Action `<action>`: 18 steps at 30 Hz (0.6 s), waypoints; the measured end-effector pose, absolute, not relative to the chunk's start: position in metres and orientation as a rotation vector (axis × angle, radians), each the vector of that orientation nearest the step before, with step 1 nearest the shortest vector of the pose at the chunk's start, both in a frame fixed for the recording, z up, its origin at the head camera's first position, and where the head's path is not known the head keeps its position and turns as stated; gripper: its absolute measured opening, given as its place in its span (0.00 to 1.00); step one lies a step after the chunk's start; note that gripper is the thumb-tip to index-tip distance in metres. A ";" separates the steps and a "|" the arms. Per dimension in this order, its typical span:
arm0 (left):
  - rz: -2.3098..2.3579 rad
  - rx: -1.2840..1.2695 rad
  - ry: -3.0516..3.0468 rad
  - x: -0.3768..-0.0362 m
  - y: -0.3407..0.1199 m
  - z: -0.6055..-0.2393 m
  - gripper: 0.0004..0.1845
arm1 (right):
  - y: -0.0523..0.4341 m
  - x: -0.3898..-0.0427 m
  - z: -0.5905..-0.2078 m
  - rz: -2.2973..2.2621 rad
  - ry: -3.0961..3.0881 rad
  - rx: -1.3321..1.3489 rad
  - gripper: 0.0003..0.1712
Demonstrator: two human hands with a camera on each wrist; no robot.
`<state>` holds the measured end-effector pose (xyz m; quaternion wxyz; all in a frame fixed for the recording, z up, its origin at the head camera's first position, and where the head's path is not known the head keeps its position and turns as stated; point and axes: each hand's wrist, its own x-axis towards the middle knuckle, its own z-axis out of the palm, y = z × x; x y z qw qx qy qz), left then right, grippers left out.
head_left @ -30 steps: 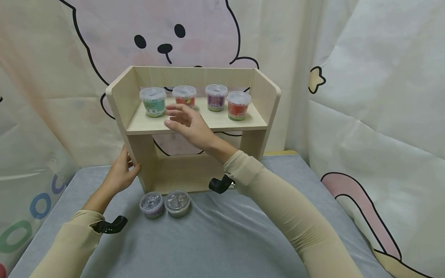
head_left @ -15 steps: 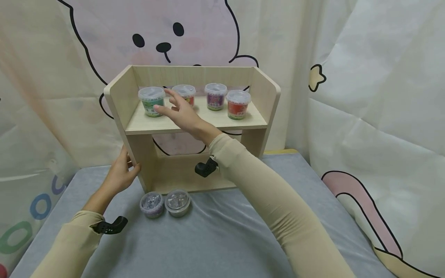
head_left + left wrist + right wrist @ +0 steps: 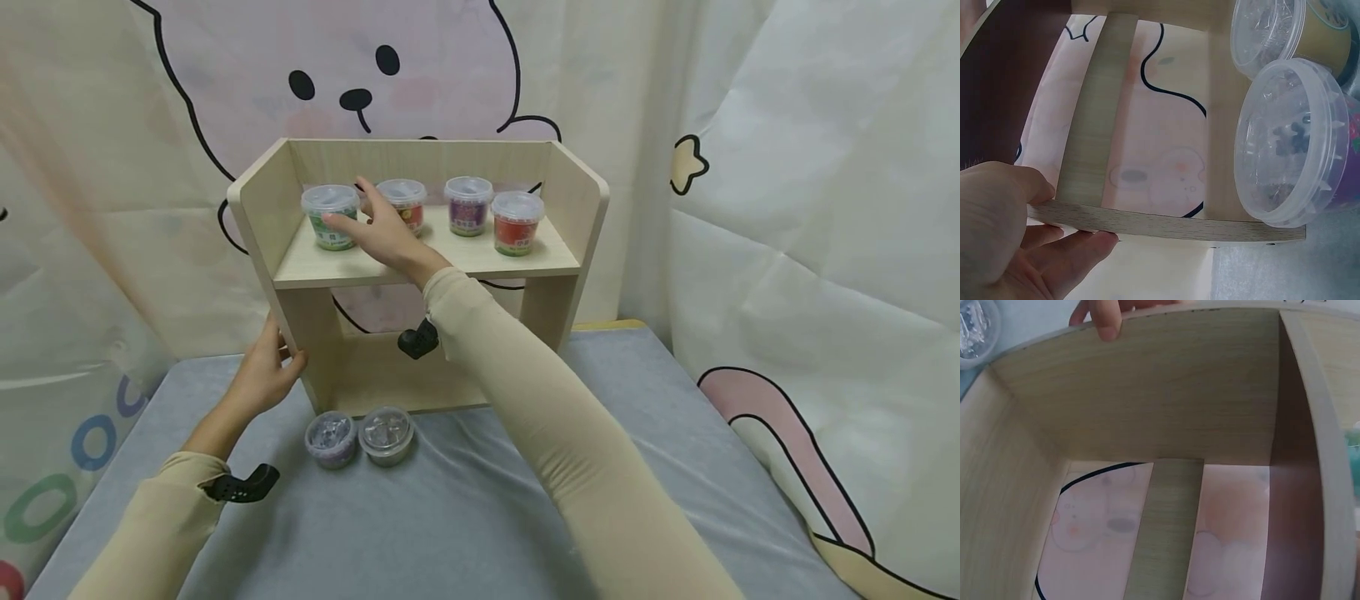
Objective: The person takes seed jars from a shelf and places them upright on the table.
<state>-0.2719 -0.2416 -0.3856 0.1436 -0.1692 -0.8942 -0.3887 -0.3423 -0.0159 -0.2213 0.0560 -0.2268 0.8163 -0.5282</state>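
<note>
Head view: right hand (image 3: 390, 237) at green-labelled tub (image 3: 330, 220), left hand (image 3: 261, 371) on wooden shelf (image 3: 420, 157)

Green-labelled tub upright on the upper board, leftmost of four lidded tubs. Right hand beside it: thumb across its front, forefinger raised near the lid's right edge, the two spread apart; contact with the tub cannot be told. Behind that hand, a red-labelled tub (image 3: 412, 217), partly hidden. Further right, a purple-labelled tub (image 3: 468, 210), then a second red one (image 3: 515, 225) nearer the board's front.

Left hand grips the shelf's left side panel. Left wrist view: panel edge pinched, thumb inside, fingers outside.

On the grey-blue cloth (image 3: 450, 525), in front of the shelf's left part: a purple tub (image 3: 332, 440) and a greyish tub (image 3: 386, 437), just beside each other. Right wrist view: mostly the lower compartment.
</note>
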 end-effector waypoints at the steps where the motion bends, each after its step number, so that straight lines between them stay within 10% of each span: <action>1: -1.118 -0.487 -2.577 -0.272 -0.241 -0.385 0.46 | -0.017 -0.343 -0.221 -1.610 2.477 -0.681 0.49; 18: -1.099 -0.484 -2.559 -0.272 -0.240 -0.389 0.44 | -0.029 -0.342 -0.224 -1.589 2.590 -0.590 0.46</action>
